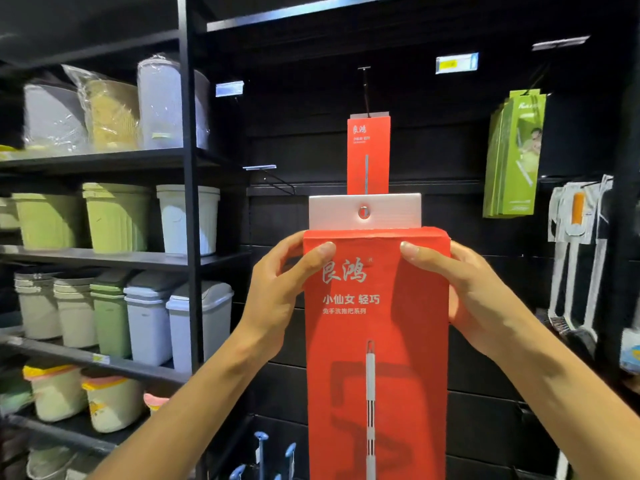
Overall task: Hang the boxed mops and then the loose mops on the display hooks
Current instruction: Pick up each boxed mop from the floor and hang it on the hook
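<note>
At frame center you hold the red box (377,341) upright between your hands, left hand (277,299) and right hand (474,292) gripping its top corners with thumbs on its front, its white tab (365,211) below a hung box (369,154) on a hook (364,88).

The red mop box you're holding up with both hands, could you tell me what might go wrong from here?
1. The hole in the white tab is small, so it could miss the hook.
2. Another red box already hangs there; pushing in could knock it.
3. Both hands grip only the red mop box top, so it may swing.
</note>
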